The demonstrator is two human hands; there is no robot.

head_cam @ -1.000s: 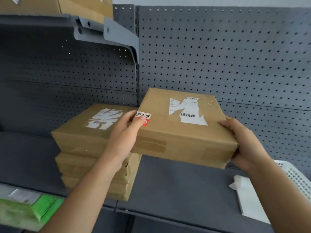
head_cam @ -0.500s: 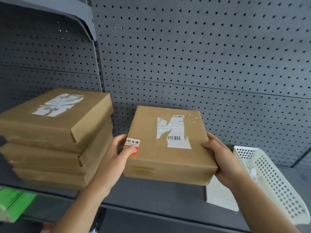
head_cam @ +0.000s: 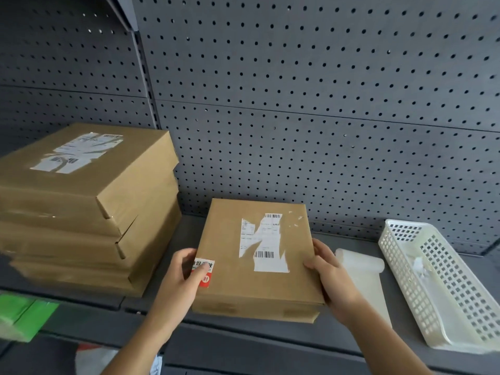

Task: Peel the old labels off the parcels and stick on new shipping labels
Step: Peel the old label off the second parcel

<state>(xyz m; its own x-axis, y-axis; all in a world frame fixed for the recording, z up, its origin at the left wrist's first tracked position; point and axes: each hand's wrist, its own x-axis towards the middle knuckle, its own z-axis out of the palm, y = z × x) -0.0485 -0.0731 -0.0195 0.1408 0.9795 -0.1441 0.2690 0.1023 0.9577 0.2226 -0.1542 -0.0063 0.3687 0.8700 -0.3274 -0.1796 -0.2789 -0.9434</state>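
Shelf lot: kraft-brown cartons against dark grey, with white, red and green accents.
Parcel [head_cam: 232,280]: plain kraft brown; torn label [head_cam: 266,262] white with black barcodes and fine grey print; small sticker [head_cam: 209,265] white above, red below, black characters. Stack of parcels [head_cam: 81,226]: same kraft brown; top label [head_cam: 78,152] white, ragged, dark print. Pegboard [head_cam: 324,104]: dark grey, even grid of small round black holes. Shelf [head_cam: 243,345]: matt dark grey. Basket [head_cam: 446,288]: off-white, square lattice pattern. Paper sheet [head_cam: 365,282]: plain white. Packet [head_cam: 24,315]: bright green.

Forearms reach forward; left hand [head_cam: 186,269] and right hand [head_cam: 328,272] grip the parcel [head_cam: 259,290] at its sides, fingers probably curled beneath.
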